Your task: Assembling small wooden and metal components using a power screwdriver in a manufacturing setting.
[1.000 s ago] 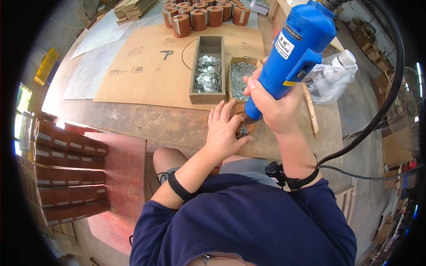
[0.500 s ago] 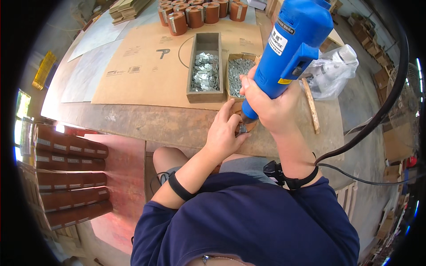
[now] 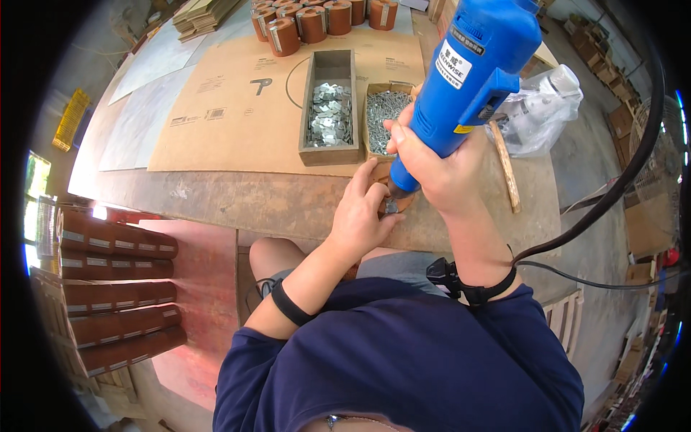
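My right hand is wrapped round the body of a large blue corded power tool. The tool tilts, and its narrow dark nose points down at a reddish-brown rounded piece by the table's front edge. My left hand grips that piece from the left, fingers curled along its side. A small shiny metal plate shows on it, between my left thumb and index finger and just below the nose. The tool and my hands hide most of the piece.
Ahead stand a wooden box of flat metal plates and a smaller box of thin metal fasteners. A wooden stick and a plastic-wrapped white object lie right. Reddish-brown cylinders stand at the back; others are stacked left. A black cable hangs right.
The tool's nose and my left hand have shifted very slightly left, and the small metal plate shows a little more plainly. Both grips stay the same.
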Motion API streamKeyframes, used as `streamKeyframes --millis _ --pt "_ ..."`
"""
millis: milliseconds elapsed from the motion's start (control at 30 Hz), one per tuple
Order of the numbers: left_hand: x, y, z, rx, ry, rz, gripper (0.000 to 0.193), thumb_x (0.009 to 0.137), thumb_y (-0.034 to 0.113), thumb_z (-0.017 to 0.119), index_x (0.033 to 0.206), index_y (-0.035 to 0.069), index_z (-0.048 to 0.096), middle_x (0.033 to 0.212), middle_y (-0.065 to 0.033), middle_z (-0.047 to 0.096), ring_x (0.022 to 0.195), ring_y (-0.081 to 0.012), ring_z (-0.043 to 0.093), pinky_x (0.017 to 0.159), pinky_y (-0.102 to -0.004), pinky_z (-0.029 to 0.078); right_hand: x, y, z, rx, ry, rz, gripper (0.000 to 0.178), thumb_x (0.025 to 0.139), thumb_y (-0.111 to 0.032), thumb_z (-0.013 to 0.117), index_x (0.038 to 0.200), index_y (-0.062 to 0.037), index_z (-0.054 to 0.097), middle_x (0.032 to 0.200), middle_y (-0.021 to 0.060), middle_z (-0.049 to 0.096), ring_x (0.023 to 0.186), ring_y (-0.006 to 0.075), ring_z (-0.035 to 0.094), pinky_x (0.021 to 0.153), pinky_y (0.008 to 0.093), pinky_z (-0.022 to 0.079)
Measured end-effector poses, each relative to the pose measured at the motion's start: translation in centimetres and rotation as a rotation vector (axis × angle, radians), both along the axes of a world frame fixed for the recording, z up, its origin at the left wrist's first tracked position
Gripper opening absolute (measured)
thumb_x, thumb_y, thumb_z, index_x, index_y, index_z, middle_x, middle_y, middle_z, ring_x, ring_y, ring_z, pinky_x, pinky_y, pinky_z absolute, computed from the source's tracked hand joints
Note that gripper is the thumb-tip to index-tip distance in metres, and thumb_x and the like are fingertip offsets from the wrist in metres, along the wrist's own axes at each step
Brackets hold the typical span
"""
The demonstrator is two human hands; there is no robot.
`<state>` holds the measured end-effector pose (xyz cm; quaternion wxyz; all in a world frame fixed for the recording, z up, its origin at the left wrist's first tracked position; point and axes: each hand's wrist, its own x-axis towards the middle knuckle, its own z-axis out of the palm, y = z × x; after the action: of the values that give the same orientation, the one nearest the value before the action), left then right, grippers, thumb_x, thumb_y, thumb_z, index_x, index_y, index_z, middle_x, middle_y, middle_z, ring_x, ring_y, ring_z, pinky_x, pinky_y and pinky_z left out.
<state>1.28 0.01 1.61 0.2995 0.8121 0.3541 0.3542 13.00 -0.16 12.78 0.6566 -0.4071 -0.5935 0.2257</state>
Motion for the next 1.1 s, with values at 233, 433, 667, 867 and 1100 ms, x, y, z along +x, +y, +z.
streamKeyframes --millis 233,433,667,867,1100 --pt "-0.4 0.0 0.9 0.034 0.052 -0.005 0.04 0.055 0.015 0.076 0.086 0.002 0.055 0.123 -0.0235 0.036 0.105 -0.0387 0.046 0.085 -0.0389 0.043 2.0 -0.5 0.8 -0.055 0.221 0.052 0.037 0.073 -0.001 0.055 0.106 0.0022 0.04 0.073 0.008 0.053 0.061 0.0155 0.057 0.071 0.0379 0.05" --pt "-1.2 0.4 1.3 0.009 0.035 -0.076 0.037 0.06 0.015 0.074 0.09 0.0 0.058 0.126 -0.0201 0.034 0.11 -0.0355 0.044 0.088 -0.0376 0.041 6.6 -1.3 -0.9 -0.013 0.627 -0.012 0.035 0.072 -0.006 0.059 0.103 0.0004 0.041 0.071 0.009 0.053 0.059 0.0188 0.056 0.07 0.0437 0.051" --pt "-0.7 0.0 2.2 0.004 0.098 -0.079 0.043 0.059 0.019 0.075 0.093 0.002 0.055 0.125 -0.0202 0.034 0.111 -0.0368 0.041 0.09 -0.0386 0.039 13.1 -3.0 -7.5 -0.171 0.887 -0.179 0.03 0.077 -0.014 0.056 0.102 -0.0055 0.043 0.069 0.0058 0.05 0.058 0.0181 0.052 0.08 0.046 0.046" --pt "0.8 -0.2 1.1 0.293 0.237 0.084 0.044 0.053 0.018 0.077 0.087 0.004 0.054 0.124 -0.0197 0.035 0.113 -0.0377 0.036 0.093 -0.0415 0.034 15.1 -4.5 -11.7 -0.18 0.873 -0.465 0.028 0.075 -0.008 0.058 0.098 -0.0044 0.043 0.07 0.0083 0.05 0.056 0.0208 0.054 0.068 0.0441 0.05" --pt "-3.5 1.4 3.9 0.14 0.356 -0.104 0.041 0.057 0.008 0.069 0.096 0.007 0.056 0.125 -0.019 0.034 0.113 -0.0395 0.035 0.093 -0.0422 0.035 16.5 -4.2 -15.3 -0.325 0.984 -0.464 0.027 0.075 -0.015 0.06 0.092 -0.0031 0.044 0.071 0.0079 0.05 0.06 0.0208 0.053 0.067 0.0407 0.05"
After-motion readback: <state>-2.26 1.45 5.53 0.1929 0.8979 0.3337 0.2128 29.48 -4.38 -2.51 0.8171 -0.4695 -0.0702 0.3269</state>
